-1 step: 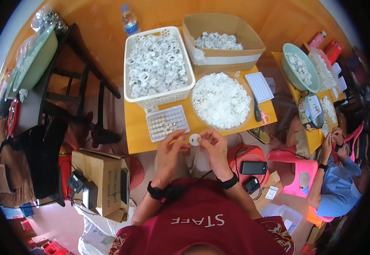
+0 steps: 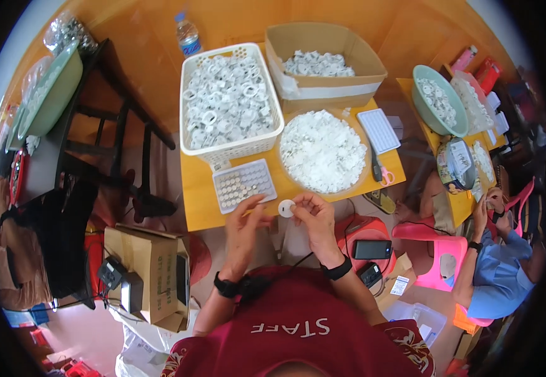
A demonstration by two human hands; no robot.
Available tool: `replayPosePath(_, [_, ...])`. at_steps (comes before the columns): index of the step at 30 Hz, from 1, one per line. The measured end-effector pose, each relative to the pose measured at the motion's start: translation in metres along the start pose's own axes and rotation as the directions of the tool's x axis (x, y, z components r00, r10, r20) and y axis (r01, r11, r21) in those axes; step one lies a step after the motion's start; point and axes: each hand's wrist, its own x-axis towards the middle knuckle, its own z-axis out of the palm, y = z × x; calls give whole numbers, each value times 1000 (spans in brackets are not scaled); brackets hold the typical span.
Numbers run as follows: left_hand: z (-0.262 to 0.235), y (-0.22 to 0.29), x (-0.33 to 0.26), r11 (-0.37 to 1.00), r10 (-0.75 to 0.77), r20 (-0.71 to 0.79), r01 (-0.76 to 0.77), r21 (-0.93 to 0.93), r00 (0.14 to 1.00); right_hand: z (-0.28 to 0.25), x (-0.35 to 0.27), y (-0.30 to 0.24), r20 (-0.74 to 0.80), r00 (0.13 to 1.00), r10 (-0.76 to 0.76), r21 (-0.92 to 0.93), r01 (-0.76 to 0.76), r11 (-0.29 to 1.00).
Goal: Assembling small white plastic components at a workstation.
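Note:
Between the thumb and fingers of my right hand (image 2: 315, 221) is a small white round plastic disc (image 2: 285, 208) with a dark slot in its middle. To the left of it, my left hand (image 2: 245, 230) is raised with its fingers apart, not touching the disc. Just beyond the left hand lies a white tray (image 2: 262, 173) of round pockets, several of them filled with small silvery button-like discs (image 2: 234, 190). A round shallow container (image 2: 279, 154) heaped with white plastic pieces (image 2: 323, 151) stands beyond my right hand.
On the yellow table (image 2: 199, 213) stand a white basket (image 2: 227, 151) of white ring-shaped parts and a cardboard box (image 2: 335, 89). Pink-handled scissors (image 2: 386, 176) lie near a second tray (image 2: 378, 131). Right of me, a person in blue (image 2: 499, 276) works at another table.
My left hand has drawn slightly back from the disc. The disc stays in my right hand, and the whole view has shifted a little.

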Motion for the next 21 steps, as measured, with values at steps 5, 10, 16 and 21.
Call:
replayPosePath(5, [-62,-25,14,962,239,-300,-184,199,923,-27,40,-29,119,992,35,-195,-12,981])
replayPosePath(10, [-82,-37,31,854,485,-381,-332,400,787,-15,104,-117,-64,896,-439,-115,430,895])
replayPosePath(16, [-77,-34,37,680,648,-337,-320,660,683,13,142,-118,26,888,-459,-158,457,875])
replayPosePath(21, [-77,-30,35,626,687,-302,-326,708,661,52,168,-74,367,747,-554,-609,643,464])
